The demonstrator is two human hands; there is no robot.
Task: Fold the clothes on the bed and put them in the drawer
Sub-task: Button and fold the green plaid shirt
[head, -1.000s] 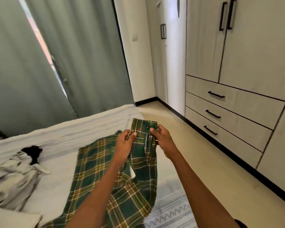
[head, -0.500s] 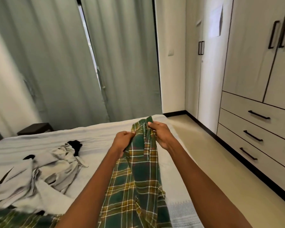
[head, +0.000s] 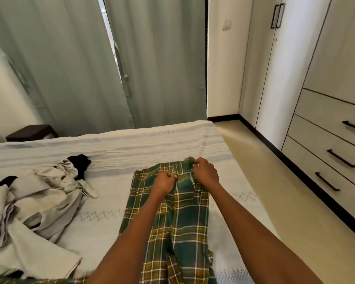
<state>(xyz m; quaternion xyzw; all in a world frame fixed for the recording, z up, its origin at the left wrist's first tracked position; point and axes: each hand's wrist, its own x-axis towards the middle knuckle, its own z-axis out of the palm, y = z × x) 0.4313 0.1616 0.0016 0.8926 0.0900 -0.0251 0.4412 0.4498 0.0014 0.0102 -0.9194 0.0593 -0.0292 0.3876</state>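
Looks like the garment is being laid out flat for the first fold, so I'd keep that top edge taut and square on the bed (head: 115, 148) and smooth the wrinkles toward the near end before doubling it over. Both hands are clenched on the plaid garment (head: 184, 218): left hand (head: 164, 182) pinching near the middle of its far edge, right hand (head: 205, 173) bunching the far right corner. The rest of it trails from the grip back toward the person, with the drawers (head: 324, 144) off to its right, all closed.
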